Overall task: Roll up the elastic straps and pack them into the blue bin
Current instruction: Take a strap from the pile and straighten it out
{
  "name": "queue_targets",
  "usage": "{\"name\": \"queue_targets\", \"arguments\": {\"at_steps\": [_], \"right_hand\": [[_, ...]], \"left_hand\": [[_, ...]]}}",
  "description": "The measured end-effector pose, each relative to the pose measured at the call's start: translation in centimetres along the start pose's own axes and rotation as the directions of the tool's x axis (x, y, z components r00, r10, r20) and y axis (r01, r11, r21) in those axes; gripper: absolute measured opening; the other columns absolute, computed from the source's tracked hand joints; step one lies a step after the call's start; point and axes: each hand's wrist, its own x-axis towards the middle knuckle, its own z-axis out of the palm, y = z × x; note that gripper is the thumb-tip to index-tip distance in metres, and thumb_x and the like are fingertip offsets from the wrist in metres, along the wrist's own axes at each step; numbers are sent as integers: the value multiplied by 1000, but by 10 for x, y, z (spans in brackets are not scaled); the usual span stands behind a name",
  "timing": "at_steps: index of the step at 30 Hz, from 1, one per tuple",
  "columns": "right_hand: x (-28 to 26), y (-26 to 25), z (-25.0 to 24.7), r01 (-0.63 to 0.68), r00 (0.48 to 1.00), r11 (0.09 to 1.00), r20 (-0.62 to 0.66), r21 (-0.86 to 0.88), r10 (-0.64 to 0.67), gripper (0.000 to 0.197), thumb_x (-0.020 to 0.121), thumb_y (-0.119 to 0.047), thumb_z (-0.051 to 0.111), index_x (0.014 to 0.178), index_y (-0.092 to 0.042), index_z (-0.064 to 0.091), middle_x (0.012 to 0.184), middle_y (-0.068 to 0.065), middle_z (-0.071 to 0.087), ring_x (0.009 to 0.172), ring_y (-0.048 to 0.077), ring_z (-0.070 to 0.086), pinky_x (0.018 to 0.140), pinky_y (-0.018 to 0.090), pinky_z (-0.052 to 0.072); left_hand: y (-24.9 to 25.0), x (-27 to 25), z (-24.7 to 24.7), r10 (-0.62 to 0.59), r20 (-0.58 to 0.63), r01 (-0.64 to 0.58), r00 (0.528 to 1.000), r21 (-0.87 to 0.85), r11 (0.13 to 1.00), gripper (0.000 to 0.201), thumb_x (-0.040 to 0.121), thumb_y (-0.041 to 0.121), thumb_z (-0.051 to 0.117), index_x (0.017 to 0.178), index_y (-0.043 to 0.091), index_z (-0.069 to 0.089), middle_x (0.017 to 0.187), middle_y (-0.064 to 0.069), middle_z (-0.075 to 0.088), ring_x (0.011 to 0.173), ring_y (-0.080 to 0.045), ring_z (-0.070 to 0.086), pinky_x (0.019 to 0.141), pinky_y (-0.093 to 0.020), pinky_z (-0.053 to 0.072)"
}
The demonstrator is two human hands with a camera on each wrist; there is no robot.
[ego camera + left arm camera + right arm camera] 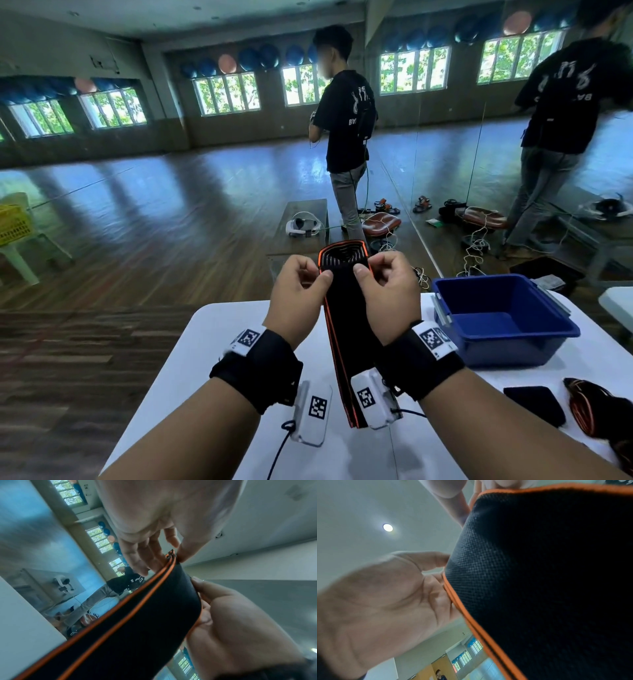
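Both hands up in front of chest, above the white desk (212,329), working one black elastic strap (346,329) w/ orange edging. Left hand (298,301) pinches the strap's left edge near the top, thumb on the near face, fingers curled behind; right hand (387,298) pinches the right edge the same way, thumb opposite the left thumb. Between and just above the two thumbs the strap's top end is wound into a flattened roll (343,255), several layers showing end-on w/ orange outline. Rest of strap hangs straight down between the wrists, doubled (two orange edges side by side), lower end near the wrist cams; can't tell if it touches the desk. Left wrist view: strap (145,622) runs diagonally, left thumb and fingers closing on its edge, right hand (240,628) gripping the far side. Right wrist view: black weave (539,581) fills most of frame, right palm (385,601) against the orange edge. Blue bin (507,346) sits on desk to the right of the right hand, open. Further right and nearer, a small black rolled strap (536,404) and a loose black-orange strap bundle (596,411) lie on desk.
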Motion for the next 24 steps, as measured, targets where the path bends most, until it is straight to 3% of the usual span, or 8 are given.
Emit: {"name": "queue_targets", "arguments": {"at_steps": [5, 8, 10, 13, 15, 18, 21, 24], "right_hand": [[-2, 2, 7, -13, 999, 999, 37, 48, 11, 12, 87, -11, 70, 86, -15, 58, 79, -5, 62, 74, 10, 59, 72, 27, 48], [-3, 3, 10, -58, 990, 993, 131, 101, 44, 14, 89, -9, 67, 87, -15, 55, 80, -5, 58, 70, -1, 54, 70, 17, 44], [-2, 7, 12, -124, 979, 982, 180, 141, 97, 13, 87, -11, 64, 87, -19, 53, 84, -1, 60, 77, 6, 57, 75, 24, 48], [-3, 13, 13, -210, 956, 964, 243, 164, 167, 18, 73, -11, 56, 88, -21, 52, 89, 4, 60, 83, 17, 58, 79, 39, 50], [-7, 19, 12, -207, 946, 971, 277, 122, 167, 23, 71, -6, 55, 87, -21, 52, 88, 2, 59, 82, 15, 57, 78, 41, 50], [-21, 36, 7, -180, 926, 983, 345, 37, 156, 25, 79, 2, 60, 87, -21, 55, 85, -6, 61, 80, 10, 58, 77, 36, 50], [-48, 62, -4, -134, 851, 984, 495, -119, 176, 30, 81, -14, 69, 101, -33, 59, 97, -18, 65, 94, 4, 62, 84, 24, 50], [-79, 88, -17, -111, 698, 941, 649, -320, 303, 55, 77, -26, 75, 117, -56, 50, 115, -27, 64, 106, -9, 59, 87, 11, 45]], "left_hand": [[-4, -12, 16, -1, -29, -2, 1000, -81, 997, 6, 85, 21, 56, 88, 23, 51, 82, -6, 59, 72, -16, 53, 68, -38, 44], [-6, -14, 20, -46, -8, 44, 999, -144, 989, 17, 81, 16, 56, 96, 22, 54, 98, -9, 63, 89, -18, 61, 81, -42, 52], [-10, -13, 18, -61, 23, 63, 998, -150, 987, 29, 75, 9, 57, 101, 22, 55, 108, -15, 64, 96, -21, 63, 85, -42, 53], [-18, -9, 14, -72, 38, 77, 997, -145, 986, 42, 67, 3, 56, 103, 24, 55, 109, -19, 63, 92, -19, 61, 76, -37, 51], [-24, -6, 14, -97, 33, 101, 995, -155, 983, 43, 66, 2, 54, 103, 24, 55, 107, -13, 63, 91, -17, 61, 75, -33, 51], [-34, 1, 13, -155, 15, 155, 988, -164, 974, 43, 66, 4, 53, 104, 24, 54, 109, -9, 63, 93, -16, 62, 74, -28, 51], [-52, 11, 12, -229, 5, 226, 973, -183, 957, 42, 76, -7, 54, 107, 21, 54, 110, -12, 63, 93, -20, 62, 72, -29, 52], [-79, 21, 11, -304, 12, 301, 953, -189, 935, 44, 81, -15, 51, 106, 22, 54, 112, -15, 64, 93, -23, 63, 74, -36, 55]]}}
